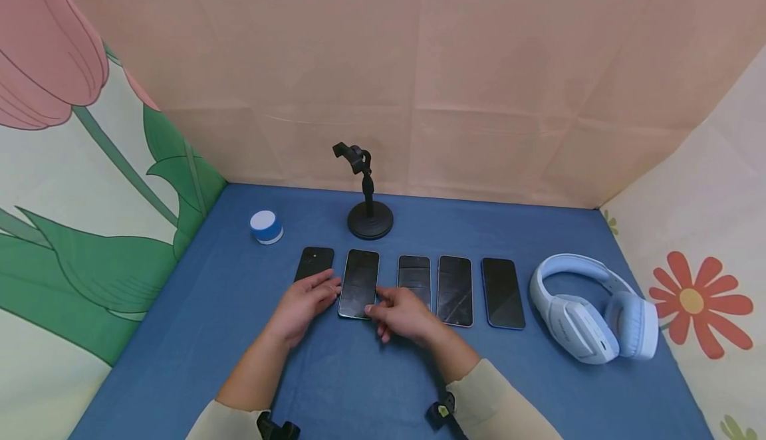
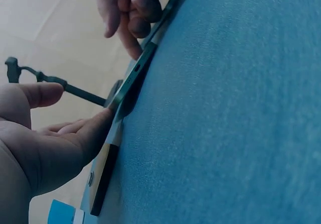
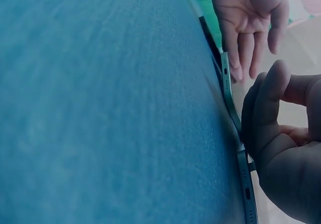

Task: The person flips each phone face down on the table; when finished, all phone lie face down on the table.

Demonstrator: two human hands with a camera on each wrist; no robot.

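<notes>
Several smartphones lie in a row on the blue cloth. Between my hands is a dark-screened smartphone (image 1: 359,284), second from the left, its lower edge seen slightly raised over a shadow in the left wrist view. My left hand (image 1: 305,306) touches its left side with nearly straight fingertips, thumb apart. At its lower right, my right hand (image 1: 403,314) touches the edge with a finger; the thumb hovers above it and the other fingers bend loosely. Left of it lies a black phone (image 1: 314,262), partly hidden by my left hand. A phone (image 1: 414,270) to the right is partly covered by my right hand.
Further right lie two more phones (image 1: 455,290) (image 1: 503,292), then light-blue headphones (image 1: 589,310). Behind the row stands a black phone stand (image 1: 370,220). A small blue-and-white round container (image 1: 266,227) is at the back left. Printed cloth walls (image 1: 413,81) enclose the table.
</notes>
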